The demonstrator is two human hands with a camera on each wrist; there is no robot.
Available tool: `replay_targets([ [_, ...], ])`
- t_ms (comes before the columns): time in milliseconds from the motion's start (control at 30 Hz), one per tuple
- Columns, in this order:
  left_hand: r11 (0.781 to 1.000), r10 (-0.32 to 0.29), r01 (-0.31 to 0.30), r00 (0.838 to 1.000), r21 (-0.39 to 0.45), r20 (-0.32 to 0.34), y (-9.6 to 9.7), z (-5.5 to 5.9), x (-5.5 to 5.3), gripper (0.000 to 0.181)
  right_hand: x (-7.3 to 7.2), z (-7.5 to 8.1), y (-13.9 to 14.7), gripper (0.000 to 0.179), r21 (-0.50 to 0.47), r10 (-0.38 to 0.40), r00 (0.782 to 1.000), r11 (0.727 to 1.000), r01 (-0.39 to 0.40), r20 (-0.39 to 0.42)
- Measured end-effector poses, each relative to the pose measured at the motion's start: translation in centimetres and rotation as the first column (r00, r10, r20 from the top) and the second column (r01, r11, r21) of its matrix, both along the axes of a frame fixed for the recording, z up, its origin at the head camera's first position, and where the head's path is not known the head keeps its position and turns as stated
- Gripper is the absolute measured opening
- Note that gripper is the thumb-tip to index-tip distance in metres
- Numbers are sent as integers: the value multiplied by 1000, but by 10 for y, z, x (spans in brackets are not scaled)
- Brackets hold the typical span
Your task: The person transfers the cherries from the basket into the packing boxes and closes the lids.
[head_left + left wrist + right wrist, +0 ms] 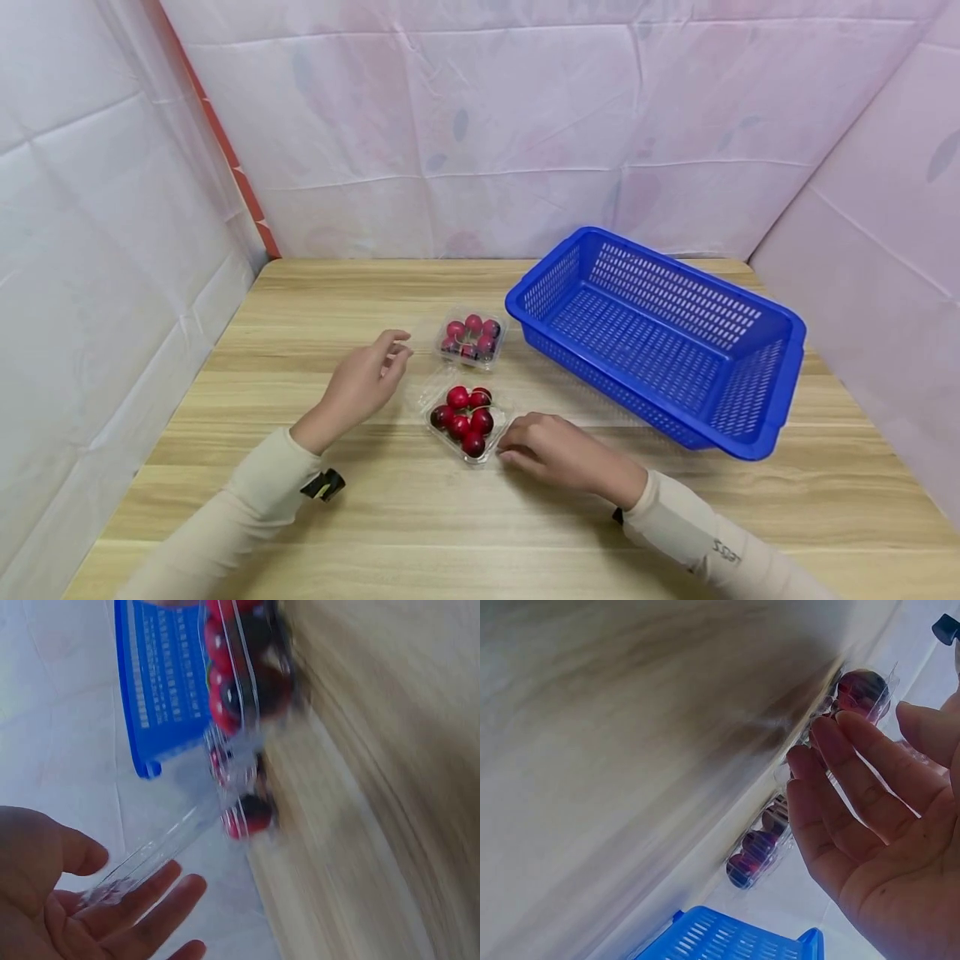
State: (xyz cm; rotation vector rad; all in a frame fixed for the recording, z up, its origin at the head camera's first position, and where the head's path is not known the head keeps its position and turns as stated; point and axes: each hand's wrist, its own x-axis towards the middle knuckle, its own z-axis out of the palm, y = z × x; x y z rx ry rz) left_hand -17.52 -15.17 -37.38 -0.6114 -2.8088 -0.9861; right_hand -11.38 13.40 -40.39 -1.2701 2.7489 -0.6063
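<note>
The nearer clear plastic box (476,459) holds several dark red cherries (459,427), some with stems. Its lid (161,851) is raised, slanting toward my left hand (360,383). In the left wrist view the lid's edge overlaps the space between thumb and spread fingers, which are not curled round it. At the box's right side is my right hand (558,450), its long fingers gently bent and fingertips right by the wall. The right wrist view shows its palm with nothing gripped. Farther back stands a second clear box (493,363) of cherries (472,323).
A blue perforated basket (637,367) stands at the back right, angled on the wooden table (300,292). Pale patterned cloth (510,125) hangs behind and along both sides. A red strip (217,125) runs down the left back corner.
</note>
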Motion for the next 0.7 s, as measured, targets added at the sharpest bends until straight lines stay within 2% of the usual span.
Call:
replay_targets([
  [133, 992, -113, 114, 993, 50, -40, 7, 0, 9, 36, 0, 1, -3, 13, 1, 10, 1000, 1000, -10, -2],
  [267, 972, -222, 225, 974, 71, -42, 13, -4, 18, 40, -1, 1, -4, 14, 3, 21, 1000, 1000, -21, -9],
  [400, 956, -291, 292, 956, 21, -18, 16, -8, 25, 47, -2, 5, -4, 13, 20, 39, 999, 999, -38, -12],
  [533, 934, -354, 354, 935, -42, 1, 19, -12, 30, 57, -1, 8, -3, 15, 37, 49, 998, 998, -51, 48],
  [700, 907, -404, 399, 914, -131, -15, 23, -18, 34, 62, 1, 10, 1, 16, 46, 32, 995, 998, -36, 91],
])
